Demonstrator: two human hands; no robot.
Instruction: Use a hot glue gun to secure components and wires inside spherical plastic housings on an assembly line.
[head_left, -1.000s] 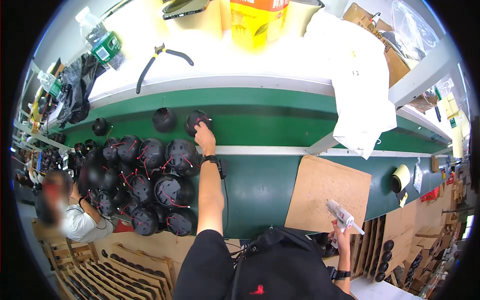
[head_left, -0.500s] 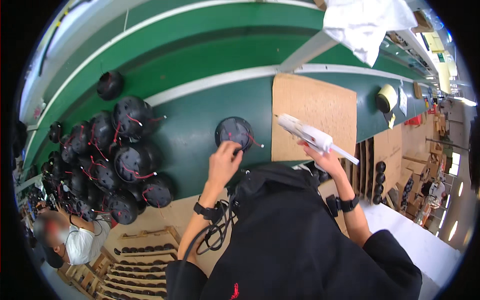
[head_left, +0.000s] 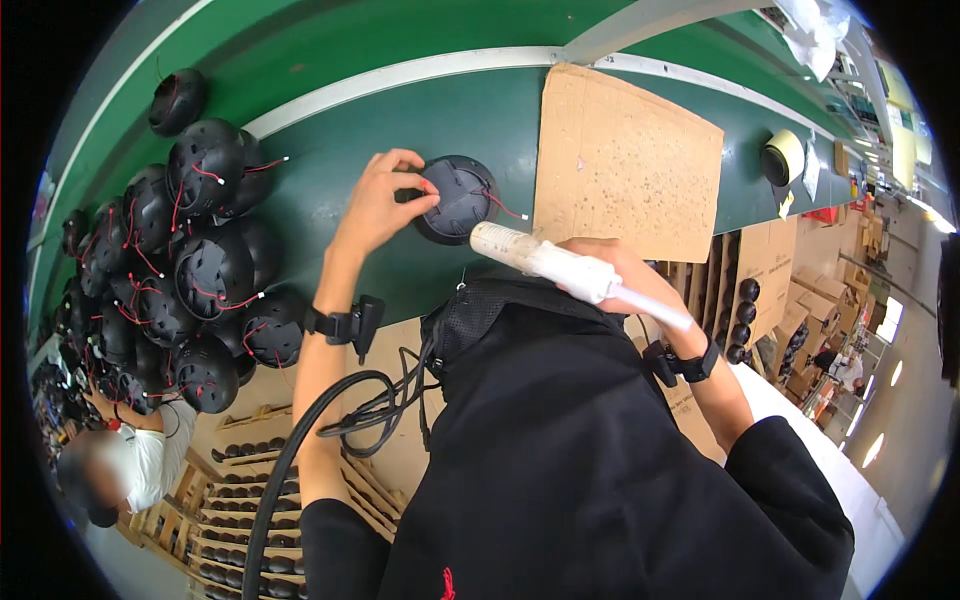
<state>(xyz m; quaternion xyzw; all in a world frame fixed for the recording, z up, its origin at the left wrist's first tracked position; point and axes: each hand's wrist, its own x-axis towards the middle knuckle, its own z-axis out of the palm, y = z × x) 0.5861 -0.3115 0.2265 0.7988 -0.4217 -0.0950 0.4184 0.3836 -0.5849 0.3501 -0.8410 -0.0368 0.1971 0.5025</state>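
Observation:
On the green table lies a black round housing [head_left: 462,205], its flat ribbed side up, with a red wire and white plug trailing to the right. My left hand [head_left: 385,197] is closed at the housing's left edge, thumb and forefinger pinching beside a small red spot. In my right hand [head_left: 605,262] is a white caulking gun [head_left: 560,265], held low with its front end beside the housing's lower right edge and its white rear rod pointing down to the right. The gun hides most of the right-hand fingers.
Many similar black housings with red wires [head_left: 215,270] are piled at the left. A cardboard sheet [head_left: 625,160] lies right of the housing, and a tape roll [head_left: 783,158] farther right. A person [head_left: 140,460] works at the lower left, near racks of black parts [head_left: 245,520].
The caulking gun has come left and down from over the cardboard to beside the housing. My left hand has moved from the housing's near edge to its left side.

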